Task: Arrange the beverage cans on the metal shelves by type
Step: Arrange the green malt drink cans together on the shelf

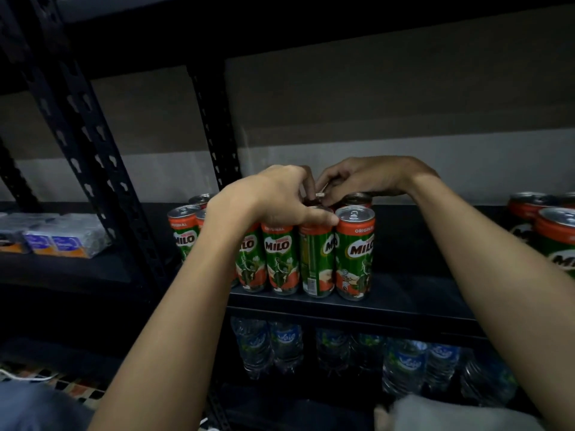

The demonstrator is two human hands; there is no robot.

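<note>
Nearest me, below the shelf edge, water bottles [281, 343] stand in a row on the lower level. Above them, on the dark metal shelf [404, 293], my Milo cans [354, 253] stand upright in a tight cluster, front row touching side by side. My left hand [280, 197] curls over the top of one can in the cluster [316, 262], thumb pressed along its rim. Just behind, my right hand [357, 178] pinches the top of a can in the back row, mostly hidden. More Milo cans [553, 231] stand far right; wrapped packs [62, 234] lie left.
</note>
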